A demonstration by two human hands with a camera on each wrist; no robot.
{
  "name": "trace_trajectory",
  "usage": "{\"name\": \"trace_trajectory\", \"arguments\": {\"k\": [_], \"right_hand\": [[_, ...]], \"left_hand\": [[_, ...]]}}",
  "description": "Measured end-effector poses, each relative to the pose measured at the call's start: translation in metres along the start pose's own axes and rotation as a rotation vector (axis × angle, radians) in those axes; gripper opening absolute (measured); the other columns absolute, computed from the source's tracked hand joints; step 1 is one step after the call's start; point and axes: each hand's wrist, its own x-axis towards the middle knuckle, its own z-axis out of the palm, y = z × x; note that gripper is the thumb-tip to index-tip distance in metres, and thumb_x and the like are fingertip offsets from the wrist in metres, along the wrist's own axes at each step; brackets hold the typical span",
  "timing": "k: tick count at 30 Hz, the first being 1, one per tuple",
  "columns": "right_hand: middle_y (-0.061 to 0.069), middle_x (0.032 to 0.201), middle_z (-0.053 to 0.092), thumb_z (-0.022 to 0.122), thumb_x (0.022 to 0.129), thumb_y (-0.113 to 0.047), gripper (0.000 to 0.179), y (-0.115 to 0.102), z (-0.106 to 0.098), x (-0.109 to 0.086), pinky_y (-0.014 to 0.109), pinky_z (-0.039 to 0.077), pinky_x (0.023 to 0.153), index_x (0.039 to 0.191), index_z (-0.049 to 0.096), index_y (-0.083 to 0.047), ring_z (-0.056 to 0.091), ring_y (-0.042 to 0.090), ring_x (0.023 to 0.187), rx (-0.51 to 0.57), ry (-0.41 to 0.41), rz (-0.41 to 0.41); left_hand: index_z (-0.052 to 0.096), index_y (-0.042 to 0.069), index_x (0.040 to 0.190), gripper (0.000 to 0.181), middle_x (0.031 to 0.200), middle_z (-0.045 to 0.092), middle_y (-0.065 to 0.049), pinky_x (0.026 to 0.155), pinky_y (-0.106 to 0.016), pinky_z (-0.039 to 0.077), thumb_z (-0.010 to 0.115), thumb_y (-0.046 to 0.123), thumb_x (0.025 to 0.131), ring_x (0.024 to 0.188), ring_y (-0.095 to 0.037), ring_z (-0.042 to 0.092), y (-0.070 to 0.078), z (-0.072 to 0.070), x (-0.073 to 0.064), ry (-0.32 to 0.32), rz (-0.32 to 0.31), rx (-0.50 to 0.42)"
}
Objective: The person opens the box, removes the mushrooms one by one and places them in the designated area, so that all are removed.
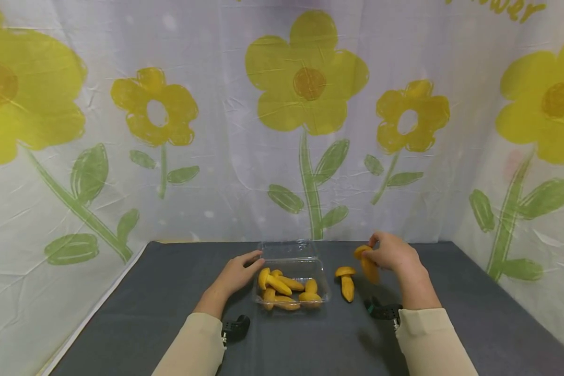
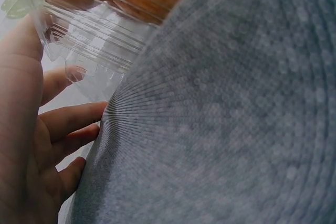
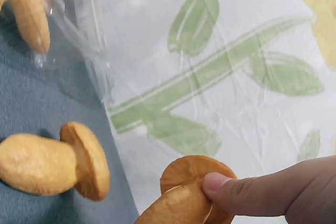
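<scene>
A clear plastic clamshell box sits on the dark table, its lid raised at the back. Inside lie several yellow-brown mushrooms. At the box's left side is my left hand, its fingers loosely extended; in the left wrist view the thumb is beside the clear wall and the fingertips reach the cloth. My right hand pinches one mushroom near its cap, stem hanging down, above the table. A single mushroom rests between the box and the right hand, cap toward the back.
Dark grey cloth covers the table. Behind it and along the sides hangs a white curtain printed with yellow flowers. Each wrist wears a black camera, such as the left wrist camera.
</scene>
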Motion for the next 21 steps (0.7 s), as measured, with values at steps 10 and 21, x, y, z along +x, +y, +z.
{"name": "trace_trajectory", "arguments": {"k": [10, 21], "right_hand": [[0.01, 0.082, 0.066, 0.068, 0.1, -0.025, 0.02, 0.019, 0.011, 0.01, 0.039, 0.046, 0.065, 0.103, 0.063, -0.005, 0.064, 0.027, 0.073, -0.039, -0.092, 0.117], [0.009, 0.078, 0.065, 0.066, 0.101, -0.023, 0.02, 0.031, 0.032, 0.019, 0.04, 0.049, 0.065, 0.106, 0.067, -0.004, 0.065, 0.023, 0.065, -0.068, -0.091, 0.155]], "left_hand": [[0.055, 0.015, 0.151, 0.053, 0.145, 0.059, -0.013, 0.106, -0.061, 0.044, 0.058, 0.041, 0.106, 0.132, -0.038, 0.054, 0.0, -0.001, 0.001, 0.003, 0.002, 0.004], [0.056, 0.016, 0.15, 0.05, 0.143, 0.061, -0.013, 0.106, -0.062, 0.044, 0.058, 0.04, 0.106, 0.131, -0.038, 0.055, 0.002, 0.0, 0.0, 0.009, 0.001, 0.01]]}}
